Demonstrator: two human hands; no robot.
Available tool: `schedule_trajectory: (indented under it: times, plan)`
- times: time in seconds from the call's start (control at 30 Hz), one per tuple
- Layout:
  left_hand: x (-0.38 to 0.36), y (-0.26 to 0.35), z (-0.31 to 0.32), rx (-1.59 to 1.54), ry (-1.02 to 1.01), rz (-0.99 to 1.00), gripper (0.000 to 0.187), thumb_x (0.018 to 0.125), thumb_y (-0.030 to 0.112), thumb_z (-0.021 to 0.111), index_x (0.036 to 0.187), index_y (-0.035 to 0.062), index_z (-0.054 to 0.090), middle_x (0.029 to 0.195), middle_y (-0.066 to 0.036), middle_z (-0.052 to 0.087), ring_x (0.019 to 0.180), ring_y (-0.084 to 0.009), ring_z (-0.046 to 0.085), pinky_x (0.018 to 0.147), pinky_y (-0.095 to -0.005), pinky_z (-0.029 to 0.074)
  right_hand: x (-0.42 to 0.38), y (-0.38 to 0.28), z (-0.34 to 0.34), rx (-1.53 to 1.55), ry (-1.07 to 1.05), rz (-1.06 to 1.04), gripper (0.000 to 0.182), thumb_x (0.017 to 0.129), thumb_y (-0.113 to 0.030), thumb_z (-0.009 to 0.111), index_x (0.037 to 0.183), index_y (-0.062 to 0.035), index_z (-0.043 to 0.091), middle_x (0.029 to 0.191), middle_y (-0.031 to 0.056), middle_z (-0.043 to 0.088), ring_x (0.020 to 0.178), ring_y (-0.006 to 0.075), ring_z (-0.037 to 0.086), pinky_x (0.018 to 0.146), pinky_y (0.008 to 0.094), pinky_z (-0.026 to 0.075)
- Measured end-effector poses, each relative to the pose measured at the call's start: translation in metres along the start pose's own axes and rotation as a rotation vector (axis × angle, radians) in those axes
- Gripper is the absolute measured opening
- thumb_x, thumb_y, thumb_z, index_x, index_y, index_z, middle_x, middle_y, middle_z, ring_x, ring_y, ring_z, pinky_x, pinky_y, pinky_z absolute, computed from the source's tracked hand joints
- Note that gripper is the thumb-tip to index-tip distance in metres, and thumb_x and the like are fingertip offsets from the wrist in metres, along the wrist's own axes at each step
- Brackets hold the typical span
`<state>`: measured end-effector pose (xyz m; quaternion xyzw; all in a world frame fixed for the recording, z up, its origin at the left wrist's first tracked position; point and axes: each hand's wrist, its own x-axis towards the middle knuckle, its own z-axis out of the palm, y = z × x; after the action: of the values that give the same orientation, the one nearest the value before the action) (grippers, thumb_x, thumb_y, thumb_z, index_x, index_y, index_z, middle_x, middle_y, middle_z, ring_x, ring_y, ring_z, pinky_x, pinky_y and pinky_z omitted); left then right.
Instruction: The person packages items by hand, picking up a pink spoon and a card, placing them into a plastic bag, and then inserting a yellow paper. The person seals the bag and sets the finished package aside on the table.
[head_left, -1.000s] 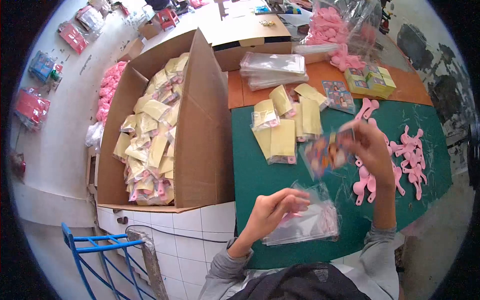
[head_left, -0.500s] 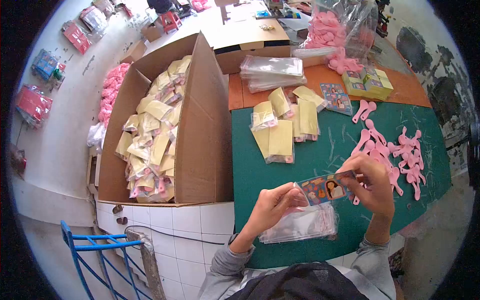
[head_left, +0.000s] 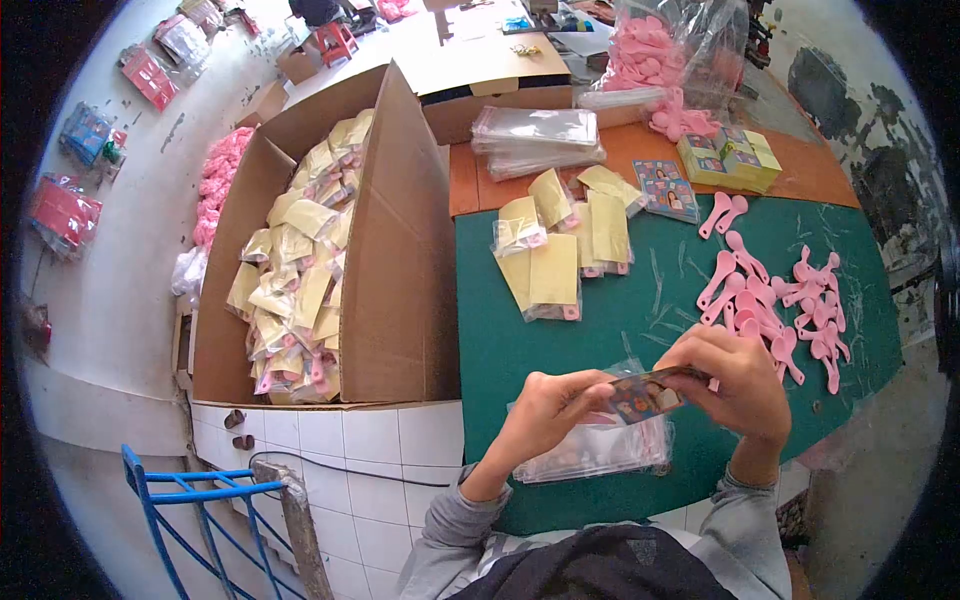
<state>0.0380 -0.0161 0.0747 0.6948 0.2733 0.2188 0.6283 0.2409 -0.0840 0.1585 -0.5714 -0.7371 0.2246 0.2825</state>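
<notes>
A printed card (head_left: 643, 398) with colourful pictures is stretched between my two hands above the green table. My left hand (head_left: 553, 408) pinches its left end between thumb and fingers, and a bit of pink shows just under the thumb. At the card's right end, my right hand (head_left: 735, 385) grips with bent fingers, the card tilted away from the camera. Below them lies a stack of clear plastic bags (head_left: 600, 455). Pink spoons (head_left: 750, 300) are heaped just beyond my right hand.
Filled bags with yellowish cards (head_left: 555, 270) lie on the green table (head_left: 500, 400). A large cardboard box (head_left: 405, 250) of similar packets stands at left. Behind are more clear bags (head_left: 535, 130), a blue card pile (head_left: 667, 190) and stacked card blocks (head_left: 730, 160).
The card has tipped so that its printed face shows more narrowly, and my right hand has turned over its end. Both hands still hold it above the bags.
</notes>
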Motion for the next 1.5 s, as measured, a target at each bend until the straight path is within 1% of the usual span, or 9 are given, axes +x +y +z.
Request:
schedule_trajectory:
  times: [0.3,0.53,0.7,0.8,1.07,1.17,1.27,1.3,1.5]
  plan:
    - [0.0,-0.001,0.007,0.295,0.063,0.043,0.063,0.081,0.024,0.066,0.135,0.01,0.038,0.074,-0.017,0.065,0.059,-0.0278,0.063,0.058,-0.0309,0.049,0.008,0.007,0.04,-0.133,-0.234,-0.018,0.024,0.076,-0.011,0.06,0.097,-0.0034,0.051,0.089,0.0152,0.057,0.078,0.0332,0.06,0.062,0.0402,0.049]
    - [-0.005,-0.014,0.0,0.275,0.004,0.036,0.083,0.075,0.032,0.071,0.141,0.0139,0.025,0.078,-0.016,0.067,0.065,-0.0267,0.066,0.06,-0.0321,0.051,0.015,0.032,0.044,0.058,-0.259,-0.074,0.016,0.066,-0.006,0.064,0.082,-0.0061,0.062,0.073,0.0104,0.062,0.069,0.031,0.062,0.061,0.0354,0.049]
    - [-0.027,-0.031,-0.028,0.027,0.057,0.055,0.078,0.075,0.015,0.073,0.139,0.0122,0.029,0.09,-0.014,0.067,0.083,-0.0166,0.065,0.068,-0.0274,0.052,0.021,0.06,0.052,0.388,-0.148,0.237,0.014,0.068,-0.001,0.071,0.072,-0.0015,0.058,0.064,0.0001,0.056,0.069,0.004,0.053,0.06,0.022,0.044]
    - [-0.04,-0.045,-0.036,-0.242,0.168,-0.02,0.072,0.076,-0.001,0.069,0.136,0.0055,0.03,0.093,-0.006,0.061,0.081,-0.0086,0.057,0.068,-0.0205,0.048,0.017,0.055,0.061,0.828,-0.141,0.359,0.012,0.073,-0.004,0.07,0.079,0.0,0.061,0.072,-0.0003,0.06,0.071,0.005,0.054,0.062,0.0214,0.045]
    - [-0.05,-0.058,-0.021,-0.321,0.1,-0.049,0.073,0.074,0.002,0.072,0.135,0.0046,0.031,0.102,-0.013,0.063,0.083,-0.0113,0.06,0.07,-0.0218,0.05,-0.015,0.061,0.08,0.709,-0.084,0.372,0.012,0.074,-0.004,0.07,0.083,0.0002,0.064,0.069,-0.0005,0.06,0.066,0.0056,0.054,0.059,0.0212,0.044]
    - [-0.049,-0.056,-0.009,0.045,0.422,0.145,0.066,0.081,0.012,0.067,0.135,0.0054,0.029,0.096,-0.014,0.063,0.083,-0.0171,0.064,0.071,-0.0264,0.053,-0.019,0.042,0.074,0.488,0.065,0.456,0.012,0.072,-0.004,0.071,0.08,-0.0006,0.063,0.068,0.0012,0.06,0.066,0.0073,0.056,0.061,0.0225,0.046]
    - [-0.061,-0.057,-0.002,-0.163,0.322,-0.015,0.06,0.091,0.025,0.053,0.137,0.0067,0.02,0.104,-0.019,0.061,0.093,-0.0233,0.063,0.075,-0.0305,0.054,-0.02,0.025,0.086,0.342,0.347,0.332,0.014,0.07,-0.004,0.071,0.08,0.0,0.062,0.072,0.0058,0.062,0.068,0.0109,0.06,0.064,0.0245,0.048]
    - [-0.066,-0.061,0.002,-0.281,0.176,-0.065,0.059,0.097,0.032,0.038,0.141,0.0115,0.004,0.108,-0.022,0.058,0.095,-0.0262,0.062,0.076,-0.0349,0.054,-0.021,0.015,0.083,0.242,0.203,0.261,0.02,0.071,-0.006,0.07,0.087,-0.0007,0.062,0.086,0.0099,0.063,0.08,0.0186,0.063,0.071,0.0293,0.05]
    - [-0.083,-0.071,0.013,-0.561,0.106,-0.236,0.065,0.098,0.016,0.033,0.141,0.015,-0.016,0.109,-0.024,0.056,0.096,-0.0298,0.062,0.075,-0.0381,0.056,-0.03,-0.001,0.11,0.015,-0.2,0.001,0.027,0.072,-0.013,0.07,0.096,-0.0055,0.058,0.097,0.0119,0.056,0.091,0.0295,0.057,0.079,0.0369,0.048]
